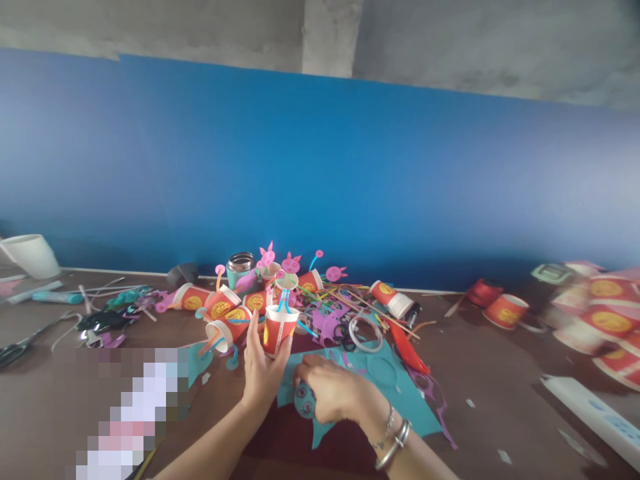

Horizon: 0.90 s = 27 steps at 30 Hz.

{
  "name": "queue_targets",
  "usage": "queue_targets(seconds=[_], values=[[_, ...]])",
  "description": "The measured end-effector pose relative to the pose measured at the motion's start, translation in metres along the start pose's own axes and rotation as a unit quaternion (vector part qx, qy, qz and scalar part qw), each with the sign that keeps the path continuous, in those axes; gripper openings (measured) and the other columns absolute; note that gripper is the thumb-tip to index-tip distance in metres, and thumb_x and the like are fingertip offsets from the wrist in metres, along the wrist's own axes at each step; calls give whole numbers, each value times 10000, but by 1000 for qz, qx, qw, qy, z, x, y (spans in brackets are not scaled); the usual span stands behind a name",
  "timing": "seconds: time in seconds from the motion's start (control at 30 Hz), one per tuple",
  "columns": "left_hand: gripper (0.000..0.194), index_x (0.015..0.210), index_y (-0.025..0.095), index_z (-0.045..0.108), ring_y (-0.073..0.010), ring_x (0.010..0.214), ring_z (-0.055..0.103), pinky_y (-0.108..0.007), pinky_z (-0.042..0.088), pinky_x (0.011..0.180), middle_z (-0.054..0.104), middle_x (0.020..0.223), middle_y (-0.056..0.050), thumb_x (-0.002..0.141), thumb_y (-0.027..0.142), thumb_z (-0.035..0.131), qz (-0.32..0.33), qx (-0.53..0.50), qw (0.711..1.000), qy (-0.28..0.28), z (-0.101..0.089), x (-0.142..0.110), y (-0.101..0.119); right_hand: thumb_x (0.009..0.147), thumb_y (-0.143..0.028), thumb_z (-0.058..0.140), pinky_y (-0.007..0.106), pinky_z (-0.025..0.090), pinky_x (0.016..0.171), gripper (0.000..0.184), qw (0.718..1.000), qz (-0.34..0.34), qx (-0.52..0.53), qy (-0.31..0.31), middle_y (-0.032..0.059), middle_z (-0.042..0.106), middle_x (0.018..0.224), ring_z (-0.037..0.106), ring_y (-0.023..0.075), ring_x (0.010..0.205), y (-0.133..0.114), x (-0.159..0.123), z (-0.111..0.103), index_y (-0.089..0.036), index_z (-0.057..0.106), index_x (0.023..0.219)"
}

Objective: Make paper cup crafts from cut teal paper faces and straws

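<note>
My left hand (265, 367) is wrapped round a red and white paper cup (276, 337), held upright. Blue straws (285, 300) rise from the cup's top. Lower and to the right, my right hand (333, 389) is closed, its fingers curled at a blue round paper cutout with a drawn face (304, 399); the fingertips are partly hidden. Beneath that hand lies a cut-up sheet of blue paper (415, 400). Just behind the held cup, more paper cups (220, 303) lie tipped, some with straws and pink paper animal faces (291, 265).
A roll of clear tape (365, 333) and a red slender object (407, 347) lie right of the cups. Scissors (23, 350) rest far left, near a white cup (33, 255). At right are stacked cups (607, 320) and a white power strip (595, 413). A blue panel (320, 167) stands behind.
</note>
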<state>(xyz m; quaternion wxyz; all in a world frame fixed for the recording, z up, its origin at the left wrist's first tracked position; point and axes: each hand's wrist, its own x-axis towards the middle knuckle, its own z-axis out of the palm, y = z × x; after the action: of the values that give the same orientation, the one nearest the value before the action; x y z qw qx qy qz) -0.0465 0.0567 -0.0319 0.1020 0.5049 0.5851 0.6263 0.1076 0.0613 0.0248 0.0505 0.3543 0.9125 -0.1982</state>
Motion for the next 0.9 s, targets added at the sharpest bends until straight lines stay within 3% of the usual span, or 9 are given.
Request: queue_targets(seconds=[0.17, 0.33, 0.43, 0.57, 0.63, 0.77, 0.9], values=[[759, 1417, 206, 198, -222, 918, 615, -371, 522, 770, 548, 1098, -118, 790, 320, 611, -13, -11, 1000, 0, 0, 0, 1, 535, -47, 571, 255, 440, 748, 501, 998, 18, 47, 40, 88, 614, 1053, 593, 238, 952, 6, 1, 2, -206, 610, 1009], [761, 1412, 218, 208, -241, 989, 582, -409, 492, 828, 542, 1100, -106, 782, 339, 617, -12, 21, 1000, -3, -1, 1, 1, 596, -96, 582, 211, 397, 562, 179, 970, 56, 211, 105, 8, 657, 726, 598, 154, 676, 21, 9, -5, -189, 658, 728], [767, 1413, 230, 194, -220, 910, 607, -389, 504, 786, 555, 1071, -90, 783, 352, 613, -21, 18, 1000, -9, -2, 1, 0, 631, -172, 633, 205, 383, 524, 87, 914, 53, 376, 143, -30, 606, 610, 545, 116, 576, 26, 9, -18, -174, 636, 717], [742, 1402, 233, 237, -224, 864, 619, -383, 511, 731, 583, 1022, -79, 776, 362, 612, -19, 29, 999, -38, -3, -1, 3, 646, -297, 695, 209, 386, 514, 200, 788, 58, 552, 267, -60, 542, 578, 495, 86, 512, 27, 4, -37, -170, 578, 747], [724, 1390, 228, 277, -232, 847, 621, -393, 512, 713, 596, 1002, -79, 765, 359, 618, -4, 34, 998, -58, -3, -3, 5, 655, -344, 706, 208, 383, 509, 242, 745, 52, 577, 331, -56, 536, 590, 496, 87, 518, 26, 3, -42, -171, 561, 742], [715, 1365, 225, 340, -247, 855, 620, -403, 515, 712, 611, 1012, -90, 728, 333, 647, 10, 26, 996, -89, -2, -8, 3, 662, -404, 716, 222, 398, 532, 289, 710, 47, 578, 400, -29, 575, 660, 537, 114, 580, 27, 6, -42, -176, 566, 758], [695, 1343, 220, 379, -251, 881, 620, -407, 514, 751, 622, 1009, -88, 711, 308, 656, 12, -9, 992, -128, 0, -12, -1, 660, -404, 719, 232, 408, 550, 292, 710, 34, 575, 404, -26, 581, 666, 545, 121, 588, 28, 10, -38, -177, 561, 753]])
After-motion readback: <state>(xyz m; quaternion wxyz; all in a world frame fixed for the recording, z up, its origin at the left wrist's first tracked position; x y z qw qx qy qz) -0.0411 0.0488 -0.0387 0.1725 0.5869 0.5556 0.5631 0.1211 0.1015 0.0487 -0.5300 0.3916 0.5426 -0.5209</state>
